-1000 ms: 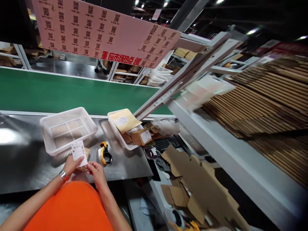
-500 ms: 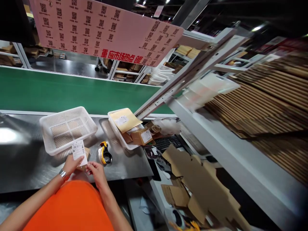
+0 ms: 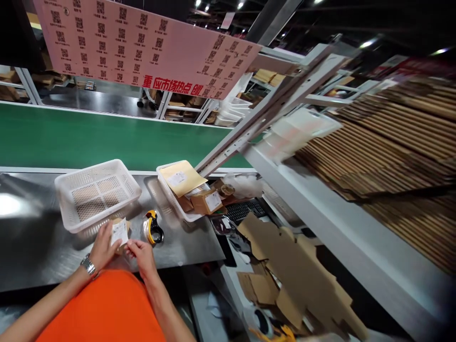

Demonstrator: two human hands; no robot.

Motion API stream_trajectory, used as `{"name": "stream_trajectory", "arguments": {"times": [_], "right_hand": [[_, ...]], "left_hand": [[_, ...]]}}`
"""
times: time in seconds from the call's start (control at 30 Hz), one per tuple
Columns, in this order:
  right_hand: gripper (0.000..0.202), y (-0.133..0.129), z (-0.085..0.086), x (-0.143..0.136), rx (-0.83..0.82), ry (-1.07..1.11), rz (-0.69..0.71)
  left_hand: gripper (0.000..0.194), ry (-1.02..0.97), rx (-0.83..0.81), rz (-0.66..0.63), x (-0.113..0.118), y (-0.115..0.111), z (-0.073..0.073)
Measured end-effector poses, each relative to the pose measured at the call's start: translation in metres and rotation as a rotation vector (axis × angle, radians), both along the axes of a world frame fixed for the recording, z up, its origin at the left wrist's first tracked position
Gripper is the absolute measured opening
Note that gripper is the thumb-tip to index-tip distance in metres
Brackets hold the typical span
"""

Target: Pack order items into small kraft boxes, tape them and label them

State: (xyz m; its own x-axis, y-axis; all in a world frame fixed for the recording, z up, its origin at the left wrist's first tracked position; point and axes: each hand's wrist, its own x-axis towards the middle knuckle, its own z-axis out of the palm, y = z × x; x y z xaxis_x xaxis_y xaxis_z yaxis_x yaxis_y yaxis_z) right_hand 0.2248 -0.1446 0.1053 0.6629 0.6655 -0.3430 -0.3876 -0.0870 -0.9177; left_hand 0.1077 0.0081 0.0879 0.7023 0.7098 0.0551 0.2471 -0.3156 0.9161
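Observation:
A white printed shipping label lies over a small brown cardboard box, which is mostly hidden beneath it. My left hand, with a watch on its wrist, is closed around the left side of the box, its thumb at the label. At the label's lower right corner, my right hand is closed in a pinch. A yellow and black tape dispenser lies just to the right on the metal table. Behind my hands stands a white perforated basket.
A second white basket holds a padded envelope and a labelled carton. Beyond the metal table runs a green conveyor belt. Flattened cardboard and a keyboard are at right, below a shelf of stacked cartons.
The label has come down from standing up off the box to lying lower over it. My left hand's fingers have moved up along the box's side. The view has shifted slightly.

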Motion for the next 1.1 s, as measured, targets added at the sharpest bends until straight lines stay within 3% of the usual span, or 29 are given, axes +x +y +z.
{"name": "stream_trajectory", "arguments": {"times": [0.1, 0.23, 0.63, 1.1], "right_hand": [[0.054, -0.001, 0.0, 0.001, -0.002, 0.006, 0.01], [0.051, -0.001, 0.002, 0.001, 0.019, 0.007, 0.046], [0.043, 0.004, 0.006, 0.0, 0.035, -0.017, 0.058], [0.045, 0.005, 0.001, -0.001, -0.027, -0.084, 0.047]], "left_hand": [[0.042, -0.064, 0.075, -0.2, -0.004, -0.003, 0.001], [0.038, -0.071, 0.062, -0.315, -0.005, -0.006, 0.008], [0.046, -0.084, 0.012, -0.329, -0.005, -0.009, 0.027], [0.041, -0.087, -0.053, -0.342, -0.006, -0.007, 0.026]]}}
